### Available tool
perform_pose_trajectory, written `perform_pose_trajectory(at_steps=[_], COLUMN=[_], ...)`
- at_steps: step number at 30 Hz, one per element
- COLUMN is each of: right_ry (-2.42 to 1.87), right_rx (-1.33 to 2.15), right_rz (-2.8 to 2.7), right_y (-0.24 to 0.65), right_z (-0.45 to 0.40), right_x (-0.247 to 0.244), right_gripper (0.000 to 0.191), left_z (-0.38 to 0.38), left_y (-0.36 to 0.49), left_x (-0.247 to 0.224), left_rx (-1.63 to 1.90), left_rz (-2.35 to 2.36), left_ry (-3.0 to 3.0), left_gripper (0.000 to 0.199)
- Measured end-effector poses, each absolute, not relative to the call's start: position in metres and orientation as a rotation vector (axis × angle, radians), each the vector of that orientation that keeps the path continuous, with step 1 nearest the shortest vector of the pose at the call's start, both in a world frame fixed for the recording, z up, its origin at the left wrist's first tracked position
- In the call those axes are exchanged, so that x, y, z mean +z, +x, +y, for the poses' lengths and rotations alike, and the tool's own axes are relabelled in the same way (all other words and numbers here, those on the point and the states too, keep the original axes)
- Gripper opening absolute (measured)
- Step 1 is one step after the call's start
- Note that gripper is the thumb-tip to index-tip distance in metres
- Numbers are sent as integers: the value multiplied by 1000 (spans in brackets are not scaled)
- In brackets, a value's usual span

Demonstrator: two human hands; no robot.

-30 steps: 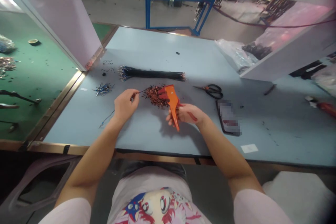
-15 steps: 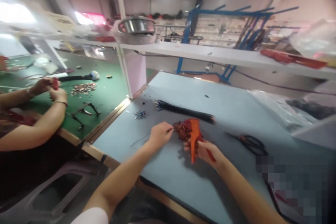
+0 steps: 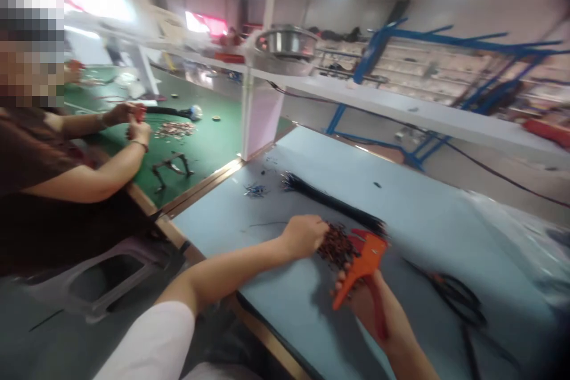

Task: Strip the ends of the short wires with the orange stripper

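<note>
My left hand is closed in a pinch at the left side of a pile of small copper-brown pieces. A thin dark wire trails leftward from this hand; its pinched end is hidden by the fingers. My right hand grips orange-red wire strippers by their handles, which are spread apart. The red jaw points left above the pile, apart from my left fingertips. Behind the pile lies a bundle of black wires with bare ends.
Black-handled scissors lie to the right, near a clear plastic bag. Small blue-and-silver scraps sit at the left. A white shelf runs across the back. At the green table, a co-worker's hands hold a red tool.
The view has swung left, so the table appears further right and the co-worker shows more. The strippers have tilted, and their handles look wider apart. My left hand stays pinched by the pile.
</note>
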State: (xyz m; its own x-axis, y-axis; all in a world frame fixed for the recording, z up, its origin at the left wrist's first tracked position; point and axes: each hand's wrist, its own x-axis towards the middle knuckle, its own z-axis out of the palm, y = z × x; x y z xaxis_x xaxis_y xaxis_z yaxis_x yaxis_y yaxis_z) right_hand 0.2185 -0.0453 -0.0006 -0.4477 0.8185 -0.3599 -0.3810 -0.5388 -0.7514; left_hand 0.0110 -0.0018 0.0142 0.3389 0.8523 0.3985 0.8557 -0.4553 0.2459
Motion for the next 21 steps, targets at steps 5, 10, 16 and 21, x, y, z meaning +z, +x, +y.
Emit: perform_pose_trajectory(at_steps=[5,10,16,21], right_ry=[-875,-785,-825,-879], right_rx=[2110,2212,2252,2203], right_rz=[-749,-745,-688,-762], right_y=[219,228,231,229], right_z=[-54,-55,-54,-58], right_x=[-2,-4,-14,-16], right_gripper=[39,37,32,32], left_z=[-2,0,-4,-5], left_y=[3,-4,6,5], left_x=[4,0,-3,-6], left_rx=[-898,-1107,-1068,-982], left_rz=[-1723,-1543,-1474,-1444], left_ry=[-2553,-2605,-2663,-2688], left_gripper=[14,16,12,16])
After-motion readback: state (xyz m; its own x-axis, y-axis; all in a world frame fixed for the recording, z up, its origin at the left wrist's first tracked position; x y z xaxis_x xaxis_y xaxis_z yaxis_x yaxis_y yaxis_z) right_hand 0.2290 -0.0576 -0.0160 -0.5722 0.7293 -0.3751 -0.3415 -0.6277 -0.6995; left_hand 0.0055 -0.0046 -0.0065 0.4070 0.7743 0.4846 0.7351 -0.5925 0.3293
